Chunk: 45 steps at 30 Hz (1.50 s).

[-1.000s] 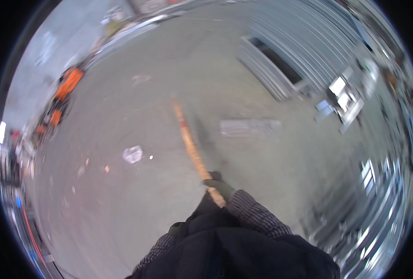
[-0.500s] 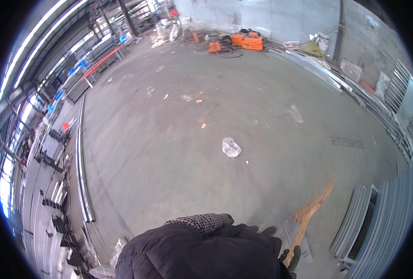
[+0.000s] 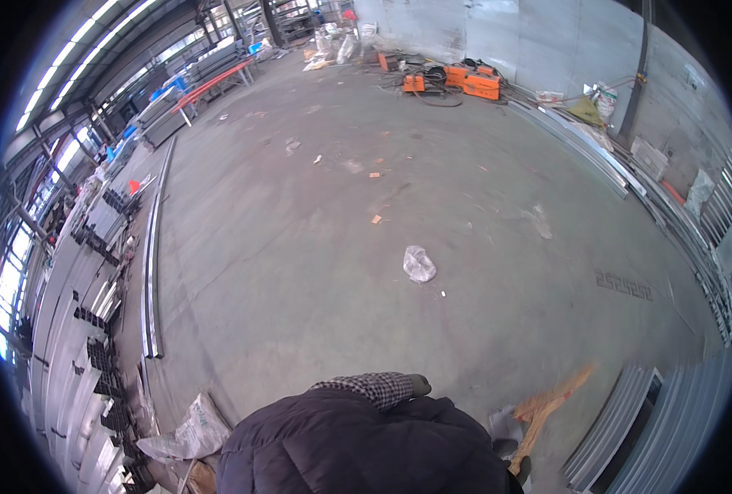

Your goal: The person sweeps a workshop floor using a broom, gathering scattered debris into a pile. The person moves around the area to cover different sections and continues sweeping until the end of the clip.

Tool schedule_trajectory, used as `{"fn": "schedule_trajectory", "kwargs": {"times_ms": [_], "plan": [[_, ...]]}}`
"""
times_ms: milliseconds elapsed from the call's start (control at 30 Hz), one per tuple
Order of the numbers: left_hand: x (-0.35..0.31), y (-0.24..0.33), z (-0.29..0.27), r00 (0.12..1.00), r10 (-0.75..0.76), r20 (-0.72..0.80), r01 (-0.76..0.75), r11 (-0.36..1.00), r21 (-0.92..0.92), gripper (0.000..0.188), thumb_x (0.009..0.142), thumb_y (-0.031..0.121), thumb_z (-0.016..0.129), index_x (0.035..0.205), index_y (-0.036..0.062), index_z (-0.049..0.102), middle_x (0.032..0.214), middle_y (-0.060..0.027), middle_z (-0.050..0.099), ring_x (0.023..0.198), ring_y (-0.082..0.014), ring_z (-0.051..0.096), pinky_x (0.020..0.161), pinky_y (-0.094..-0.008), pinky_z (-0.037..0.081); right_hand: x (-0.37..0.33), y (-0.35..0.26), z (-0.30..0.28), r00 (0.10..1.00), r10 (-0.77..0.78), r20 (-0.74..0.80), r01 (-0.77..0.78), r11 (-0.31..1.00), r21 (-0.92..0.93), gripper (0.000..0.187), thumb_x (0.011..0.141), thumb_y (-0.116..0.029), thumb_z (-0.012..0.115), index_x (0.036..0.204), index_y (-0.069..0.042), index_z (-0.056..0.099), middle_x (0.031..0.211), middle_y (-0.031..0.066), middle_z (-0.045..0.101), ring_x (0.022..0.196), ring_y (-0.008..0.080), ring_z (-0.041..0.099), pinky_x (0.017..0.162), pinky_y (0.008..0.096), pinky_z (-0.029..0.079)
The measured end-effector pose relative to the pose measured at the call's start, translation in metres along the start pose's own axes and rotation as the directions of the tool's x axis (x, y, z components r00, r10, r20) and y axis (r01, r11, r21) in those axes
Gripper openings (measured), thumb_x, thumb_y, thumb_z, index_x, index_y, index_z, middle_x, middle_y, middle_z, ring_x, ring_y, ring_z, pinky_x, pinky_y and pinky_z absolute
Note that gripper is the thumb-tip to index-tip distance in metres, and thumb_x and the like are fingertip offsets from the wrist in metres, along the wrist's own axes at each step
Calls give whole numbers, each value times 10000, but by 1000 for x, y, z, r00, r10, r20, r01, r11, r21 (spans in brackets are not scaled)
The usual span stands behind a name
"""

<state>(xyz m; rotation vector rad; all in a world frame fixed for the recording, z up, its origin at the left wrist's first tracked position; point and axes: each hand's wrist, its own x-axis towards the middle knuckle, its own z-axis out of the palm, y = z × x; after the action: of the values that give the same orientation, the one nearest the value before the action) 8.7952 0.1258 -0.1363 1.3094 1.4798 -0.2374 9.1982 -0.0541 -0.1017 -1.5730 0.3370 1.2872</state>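
Note:
A straw-coloured broom [image 3: 539, 420] slants up from the lower edge, its splayed end on the floor at the right. My right hand [image 3: 525, 471], in a dark glove, is closed round its lower part, mostly hidden by my dark padded jacket. My left hand [image 3: 419, 384], in a dark olive glove below a checked sleeve, lies across the front of my body; its fingers are hidden. Beside the broom is a grey flat piece [image 3: 504, 424], partly covered. A crumpled clear plastic bag [image 3: 419, 264] lies on the floor ahead.
Stacked metal profiles [image 3: 613, 428] lie at the near right, with long bars [image 3: 153, 272] and more profiles along the left. A whitish sack [image 3: 193, 432] is close at my left. Orange machines [image 3: 473, 82] with cables stand by the far wall. Small scraps [image 3: 376, 219] dot the grey floor.
The view has shifted, showing more of the left side. The broom and my right hand have moved lower in the picture. The sack at the near left shows more fully.

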Motion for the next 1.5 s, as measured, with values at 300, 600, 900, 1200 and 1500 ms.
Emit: {"fn": "schedule_trajectory", "kwargs": {"times_ms": [300, 600, 900, 1200, 1500], "plan": [[15, -2, 50, 997, 33, -63, -36, 998, -44, 409, 886, 421, 565, 1073, 81, 696, 898, -85, 724, 787, -194, 681, 750, -383, 543, 29, 1, -105, 968, 2, 251, -52, 980, 194, 607, 862, -583, 605, 1106, -27, 596, 843, 130, 633, 656, 284, 607, 591, 401, 506], [-20, 68, 108, 994, -14, 105, 30, 988, -155, 439, 901, 328, 615, 1173, -16, 629, 1013, -125, 709, 913, -195, 673, 823, -349, 536, -151, 10, -201, 995, -51, 89, 22, 955, 296, 678, 833, -455, 681, 1413, -263, 388, 742, 76, 579, 546, 208, 582, 436, 357, 488], [-13, 153, 172, 958, 19, 285, -32, 999, 41, 372, 890, 327, 595, 1046, -2, 671, 888, -101, 705, 788, -187, 658, 750, -339, 530, -229, 36, -257, 989, -50, -139, 100, 917, 386, 694, 843, -360, 679, 1437, -168, 377, 785, 76, 579, 587, 193, 591, 491, 334, 499], [-21, 123, 144, 969, 24, 245, -33, 999, 33, 459, 878, 365, 605, 1156, 3, 655, 995, -142, 720, 878, -221, 681, 794, -350, 536, -193, -26, -224, 996, -24, -91, 33, 995, 99, 730, 819, -185, 712, 1447, -105, 348, 821, 80, 575, 623, 198, 604, 479, 355, 511], [-99, 7, 70, 966, -159, 202, 110, 966, 234, 391, 974, 366, 490, 1093, 40, 672, 967, -134, 718, 844, -273, 677, 739, -440, 519, 64, -66, -216, 979, 71, -191, -47, 991, 127, 836, 819, -140, 683, 1513, -181, 218, 791, 126, 551, 547, 240, 574, 461, 392, 503]]}}
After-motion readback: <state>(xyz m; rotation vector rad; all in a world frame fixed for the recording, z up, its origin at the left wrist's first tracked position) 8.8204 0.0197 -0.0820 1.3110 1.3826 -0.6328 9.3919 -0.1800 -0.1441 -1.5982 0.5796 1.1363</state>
